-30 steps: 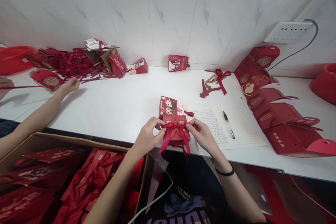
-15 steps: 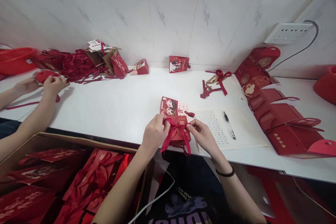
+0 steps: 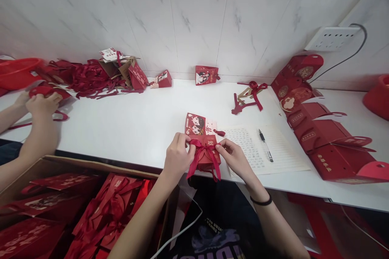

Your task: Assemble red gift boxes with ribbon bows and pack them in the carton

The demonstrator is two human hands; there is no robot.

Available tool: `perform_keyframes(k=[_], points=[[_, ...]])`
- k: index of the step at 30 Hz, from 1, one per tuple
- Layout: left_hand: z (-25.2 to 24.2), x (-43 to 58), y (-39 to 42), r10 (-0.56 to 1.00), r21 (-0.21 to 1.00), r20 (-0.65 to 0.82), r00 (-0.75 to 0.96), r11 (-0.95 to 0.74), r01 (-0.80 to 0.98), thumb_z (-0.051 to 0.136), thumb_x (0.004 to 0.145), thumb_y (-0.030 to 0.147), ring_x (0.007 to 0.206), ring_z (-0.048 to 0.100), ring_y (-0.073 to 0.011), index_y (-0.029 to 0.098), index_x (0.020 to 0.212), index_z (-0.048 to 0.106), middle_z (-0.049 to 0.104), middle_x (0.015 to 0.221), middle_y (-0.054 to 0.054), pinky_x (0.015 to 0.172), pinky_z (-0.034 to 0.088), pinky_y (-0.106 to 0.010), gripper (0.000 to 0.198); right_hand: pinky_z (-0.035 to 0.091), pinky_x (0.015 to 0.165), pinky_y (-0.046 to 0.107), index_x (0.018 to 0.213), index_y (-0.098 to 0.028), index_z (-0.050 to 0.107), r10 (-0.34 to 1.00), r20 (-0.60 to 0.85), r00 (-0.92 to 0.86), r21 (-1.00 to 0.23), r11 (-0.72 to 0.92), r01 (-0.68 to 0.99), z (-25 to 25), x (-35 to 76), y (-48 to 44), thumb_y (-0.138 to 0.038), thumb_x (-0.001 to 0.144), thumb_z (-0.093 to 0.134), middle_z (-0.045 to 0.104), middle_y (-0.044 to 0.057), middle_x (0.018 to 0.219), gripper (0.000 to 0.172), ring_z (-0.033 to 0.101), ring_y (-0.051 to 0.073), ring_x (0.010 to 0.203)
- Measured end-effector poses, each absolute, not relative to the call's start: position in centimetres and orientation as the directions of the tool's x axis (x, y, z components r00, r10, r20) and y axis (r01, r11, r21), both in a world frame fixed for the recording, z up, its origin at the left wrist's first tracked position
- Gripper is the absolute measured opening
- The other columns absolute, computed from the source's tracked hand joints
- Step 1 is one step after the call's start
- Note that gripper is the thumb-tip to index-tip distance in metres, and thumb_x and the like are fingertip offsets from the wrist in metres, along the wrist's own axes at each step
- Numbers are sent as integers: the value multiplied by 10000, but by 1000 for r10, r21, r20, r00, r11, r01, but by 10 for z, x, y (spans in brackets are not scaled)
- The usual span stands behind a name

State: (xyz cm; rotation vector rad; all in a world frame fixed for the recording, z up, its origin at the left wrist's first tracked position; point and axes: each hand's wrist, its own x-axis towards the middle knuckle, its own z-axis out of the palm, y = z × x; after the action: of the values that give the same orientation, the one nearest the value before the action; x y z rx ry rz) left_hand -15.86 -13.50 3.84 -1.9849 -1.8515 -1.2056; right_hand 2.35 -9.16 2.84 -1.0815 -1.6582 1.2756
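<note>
A small red gift box (image 3: 209,158) with a red ribbon bow (image 3: 203,150) sits at the near edge of the white table (image 3: 136,121). My left hand (image 3: 178,156) pinches the bow's left loop, fingers closed. From the other side, my right hand (image 3: 234,158) pinches the right loop. The ribbon tails hang down over the table edge. A printed red and white card (image 3: 199,124) lies just behind the box.
A handwritten sheet (image 3: 267,149) with a pen (image 3: 265,143) lies to the right. Flat red boxes (image 3: 322,133) fill the right side. A cardboard carton (image 3: 75,206) of red bags sits lower left. Another person's hands (image 3: 38,105) work by a ribbon pile (image 3: 91,77) at far left.
My left hand has closed in on the bow's left loop and both hands drew the bow tighter. The other person's hands pulled back from the ribbon pile with a red piece.
</note>
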Motion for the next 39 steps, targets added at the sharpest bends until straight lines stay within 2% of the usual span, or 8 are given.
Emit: perform_keyframes(k=[9, 12, 16, 18, 21, 24, 33, 39], points=[[32, -155, -131, 818, 501, 546, -179, -148, 853, 438, 823, 168, 517, 570, -124, 206, 831, 440, 567, 620, 26, 487, 399, -216, 39, 405, 606, 287, 687, -191, 528, 936, 73, -344, -976, 137, 167, 28, 24, -93, -498, 804, 535, 548, 10, 660, 329, 518, 175, 632], [40, -158, -137, 916, 596, 343, -209, -40, 802, 450, 810, 210, 563, 583, -145, 210, 891, 430, 568, 655, 21, 539, 418, -244, 83, 403, 610, 290, 675, -195, 518, 937, 74, -341, -975, 140, 173, 29, 23, -93, -504, 797, 532, 541, 8, 652, 333, 515, 178, 631], [54, -172, -147, 990, 749, -29, -137, 112, 653, 531, 790, 427, 594, 560, -135, 217, 1059, 377, 568, 864, -8, 563, 437, -264, 374, 396, 621, 291, 673, -194, 514, 936, 68, -345, -973, 139, 185, 30, 24, -93, -506, 793, 529, 540, 11, 660, 335, 515, 183, 649], [59, -178, -146, 984, 777, -100, -144, 168, 607, 477, 810, 520, 599, 530, -127, 216, 1000, 403, 549, 864, -3, 572, 423, -263, 366, 391, 625, 290, 675, -192, 514, 937, 62, -345, -972, 136, 194, 31, 24, -92, -518, 790, 527, 537, 11, 660, 346, 511, 184, 653], [60, -179, -139, 980, 796, -104, -172, 186, 576, 374, 852, 554, 598, 476, -128, 206, 730, 429, 498, 680, 29, 584, 372, -255, 373, 373, 618, 286, 654, -194, 492, 940, 52, -336, -968, 131, 216, 33, 22, -91, -553, 803, 502, 503, 2, 634, 388, 484, 178, 636], [55, -174, -132, 984, 825, -67, -165, 147, 545, 402, 850, 510, 556, 413, -120, 200, 600, 371, 419, 574, 42, 547, 315, -248, 400, 346, 580, 276, 615, -197, 466, 942, 39, -333, -960, 128, 248, 35, 20, -89, -579, 808, 494, 472, -5, 594, 430, 454, 169, 595], [35, -160, -144, 962, 937, 0, -272, 95, 336, 442, 841, 422, 522, 360, -105, 202, 570, 350, 363, 528, 55, 530, 312, -230, 361, 316, 527, 268, 566, -196, 433, 959, 31, -281, -967, 99, 234, 27, 14, -85, -628, 764, 539, 428, -18, 540, 486, 398, 146, 548], [25, -153, -145, 941, 971, 4, -338, 76, 225, 438, 852, 405, 532, 323, -96, 200, 577, 323, 327, 545, 58, 525, 302, -217, 362, 329, 525, 257, 555, -195, 423, 952, -13, -305, -994, 22, 109, 26, 13, -85, -661, 714, 590, 426, -24, 550, 519, 387, 130, 536]])
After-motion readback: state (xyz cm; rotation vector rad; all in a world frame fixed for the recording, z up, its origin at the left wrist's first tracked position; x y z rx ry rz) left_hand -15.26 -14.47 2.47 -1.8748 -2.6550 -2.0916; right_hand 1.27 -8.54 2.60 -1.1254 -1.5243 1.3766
